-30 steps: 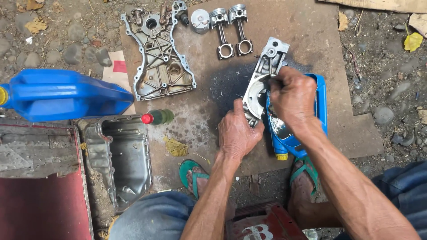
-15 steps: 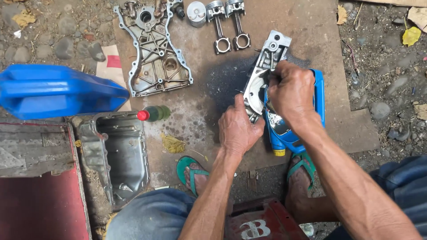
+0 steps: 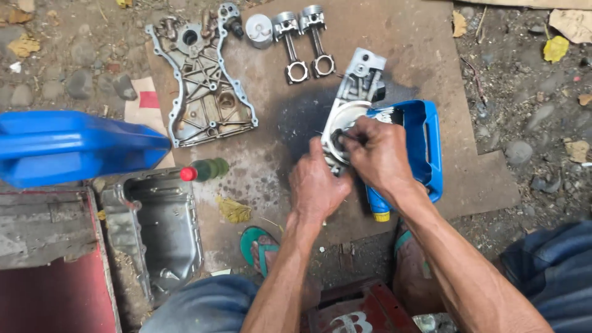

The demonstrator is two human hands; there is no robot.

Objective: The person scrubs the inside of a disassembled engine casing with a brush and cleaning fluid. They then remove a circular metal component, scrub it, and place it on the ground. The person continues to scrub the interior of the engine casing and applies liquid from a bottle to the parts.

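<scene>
Hands grip an aluminium housing (image 3: 351, 108) held over a cut-open blue jug (image 3: 428, 148): the left hand (image 3: 317, 185) is clamped on its lower edge, the right hand (image 3: 376, 154) is closed on its round opening. Farther off, 2 pistons (image 3: 305, 43) are laid beside a timing cover (image 3: 203, 86).

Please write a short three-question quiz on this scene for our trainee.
1. True or false: both hands are on the pump housing over the blue tray.
2. How many pistons with rods lie at the top of the board? A) one B) two C) four
3. Which lies nearest the green bottle: the oil pan or the pistons?

Key: 1 true: the left hand steadies it, the right hand works at its round opening. 2 B. 3 the oil pan.
</scene>
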